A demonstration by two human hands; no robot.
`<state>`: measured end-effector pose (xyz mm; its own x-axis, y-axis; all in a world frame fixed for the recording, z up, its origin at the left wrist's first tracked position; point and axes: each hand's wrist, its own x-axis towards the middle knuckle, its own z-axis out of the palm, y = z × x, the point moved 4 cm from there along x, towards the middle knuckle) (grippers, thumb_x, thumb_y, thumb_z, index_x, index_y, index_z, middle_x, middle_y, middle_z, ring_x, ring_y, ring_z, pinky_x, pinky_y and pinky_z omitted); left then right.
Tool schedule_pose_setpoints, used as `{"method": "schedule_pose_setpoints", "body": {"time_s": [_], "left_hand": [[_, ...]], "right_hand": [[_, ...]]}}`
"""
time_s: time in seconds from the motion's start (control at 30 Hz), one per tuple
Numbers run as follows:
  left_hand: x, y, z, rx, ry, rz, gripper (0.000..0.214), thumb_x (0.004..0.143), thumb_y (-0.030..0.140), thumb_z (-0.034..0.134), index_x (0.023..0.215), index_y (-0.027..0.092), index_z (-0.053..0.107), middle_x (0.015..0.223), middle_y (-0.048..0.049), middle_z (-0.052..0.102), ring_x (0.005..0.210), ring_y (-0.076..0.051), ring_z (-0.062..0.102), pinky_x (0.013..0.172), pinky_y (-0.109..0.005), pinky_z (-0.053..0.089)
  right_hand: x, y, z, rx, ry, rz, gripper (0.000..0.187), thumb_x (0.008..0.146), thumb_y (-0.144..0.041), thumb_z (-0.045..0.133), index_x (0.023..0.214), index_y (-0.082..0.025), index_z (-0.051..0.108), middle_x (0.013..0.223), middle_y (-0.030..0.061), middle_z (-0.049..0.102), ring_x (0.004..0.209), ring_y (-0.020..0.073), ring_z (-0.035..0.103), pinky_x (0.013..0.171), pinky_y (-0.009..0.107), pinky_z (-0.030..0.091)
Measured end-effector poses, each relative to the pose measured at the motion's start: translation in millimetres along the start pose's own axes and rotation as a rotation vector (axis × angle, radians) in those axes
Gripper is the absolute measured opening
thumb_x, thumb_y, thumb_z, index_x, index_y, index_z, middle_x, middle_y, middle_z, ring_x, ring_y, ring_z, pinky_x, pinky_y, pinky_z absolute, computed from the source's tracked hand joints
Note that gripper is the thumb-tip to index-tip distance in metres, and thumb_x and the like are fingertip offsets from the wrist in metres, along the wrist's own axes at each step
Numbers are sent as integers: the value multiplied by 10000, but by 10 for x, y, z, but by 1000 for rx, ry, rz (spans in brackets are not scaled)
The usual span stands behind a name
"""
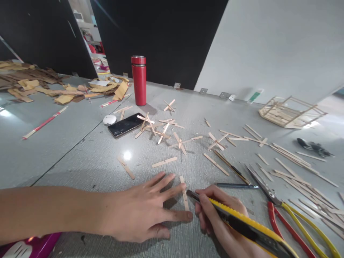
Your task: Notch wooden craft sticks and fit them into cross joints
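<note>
Left hand point(145, 211) near centre, palm down on grey table point(80, 161), fingers spread flat, 2 fingertips pinning a wooden stick point(184, 195). Right hand point(220, 222) just right of it, fingers clenched round yellow utility knife point(242, 224), blade tip touching the stick. Red-and-yellow pliers point(279, 211) near right. Farther: loose sticks point(163, 162), black phone point(126, 125), red flask point(139, 80). Far right: stick frame point(290, 111).

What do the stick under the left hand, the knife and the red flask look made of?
Stick under the left hand: pale matte wood, judging by its tan tone. Knife in the right hand: yellow casing, probably plastic; grey blade, likely metal. Flask: smooth red coating, silvery rim, probably painted metal.
</note>
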<state>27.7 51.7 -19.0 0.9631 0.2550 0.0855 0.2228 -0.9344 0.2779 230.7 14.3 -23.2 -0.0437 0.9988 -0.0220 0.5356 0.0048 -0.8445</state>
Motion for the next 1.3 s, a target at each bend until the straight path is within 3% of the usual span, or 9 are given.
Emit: {"method": "schedule_pose_setpoints", "body": {"time_s": [0.2, 0.37, 0.53, 0.87, 1.3], "left_hand": [[0, 9, -1, 16, 17, 13, 576, 1046, 432, 553, 1590, 329, 392, 1677, -158, 288, 1521, -461, 291, 1198, -619, 304], [16, 5, -12, 22, 18, 9, 599, 1034, 461, 564, 1595, 354, 386, 1638, -135, 320, 1485, -432, 340, 1209, -595, 304], [42, -3, -44, 13, -6, 6, 615, 1027, 439, 576, 1602, 353, 376, 1602, -145, 350, 1473, -425, 347, 1208, -607, 308], [28, -4, -6, -32, -50, 57, 620, 1053, 480, 524, 1608, 259, 359, 1688, -229, 245, 1572, -363, 247, 1243, -585, 264], [70, 5, -62, 4, 41, 81, 663, 989, 509, 633, 1579, 279, 435, 1596, -193, 387, 1498, -396, 359, 1212, -549, 320]], "right_hand": [[23, -37, 28, -38, -20, -40, 432, 1046, -499, 498, 711, -237, 576, 524, -17, 613, 457, 138, 568, 485, 256, 463], [17, -21, 53, -54, -19, -62, 307, 1054, -466, 498, 925, -237, 656, 490, -56, 557, 411, 138, 533, 448, 254, 423], [1, -1, 83, -34, -34, -100, 242, 1065, -424, 491, 975, -249, 632, 496, -70, 547, 396, 129, 511, 424, 244, 393], [4, -68, 55, -141, 8, -193, 286, 1071, -405, 472, 877, -256, 622, 507, -68, 520, 420, 135, 501, 483, 286, 384], [9, -150, 69, -166, 59, -137, 322, 1059, -411, 458, 814, -273, 614, 525, -37, 556, 446, 174, 524, 499, 322, 432]]}}
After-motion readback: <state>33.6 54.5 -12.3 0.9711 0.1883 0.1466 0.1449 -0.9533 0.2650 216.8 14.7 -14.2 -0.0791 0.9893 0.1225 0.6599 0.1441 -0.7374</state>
